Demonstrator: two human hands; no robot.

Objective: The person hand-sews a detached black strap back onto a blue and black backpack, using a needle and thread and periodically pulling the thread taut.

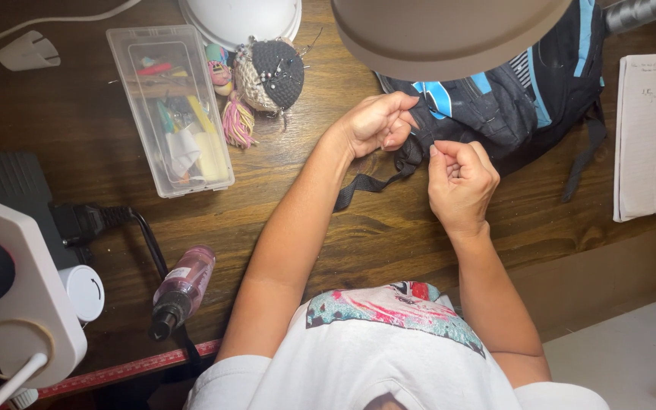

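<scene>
White cotton shirt with a bright print fills the lower edge. Above it, on the dark wooden counter [282, 197], the left hand [377, 121] pinches the black-and-blue nylon backpack [510, 106] at its strap, while the right hand [461, 182] closes fingertips on something too fine to tell. A crocheted round pincushion [271, 74] sits beside a clear plastic box [170, 106].

Two hands [377, 121] [458, 182], one backpack [510, 99]

Just a white short-sleeved tee [389, 364] with a teal, red and pink print; forearms bare, no rings or watch.
</scene>
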